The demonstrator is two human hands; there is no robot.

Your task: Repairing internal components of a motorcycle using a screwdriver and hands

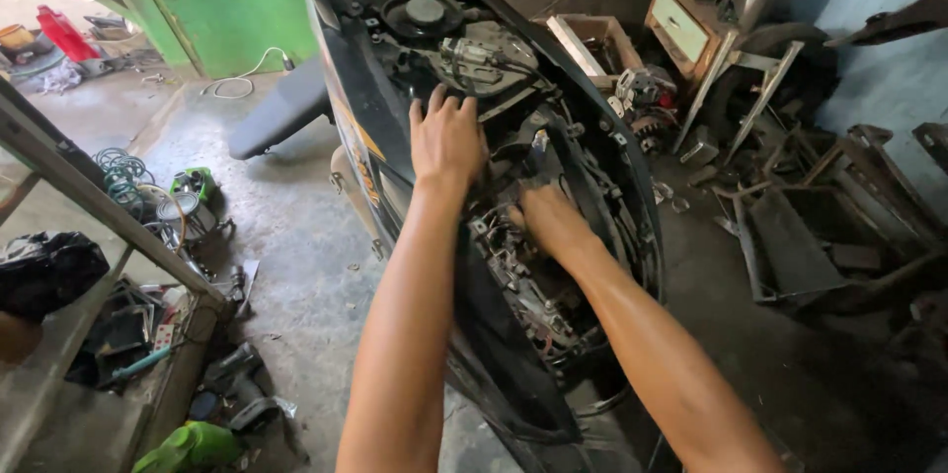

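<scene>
The left hand [446, 140] lies flat, fingers spread, on the exposed engine bay [494, 118] of a black scooter [370, 127] with its body panels opened, which stands at the middle of the concrete floor [286, 236]. The right hand [549, 217] reaches lower down among the wiring and metal parts (its fingers are hidden, so I cannot tell its grip). Scrap metal frames [820, 226] lie to the right.
</scene>
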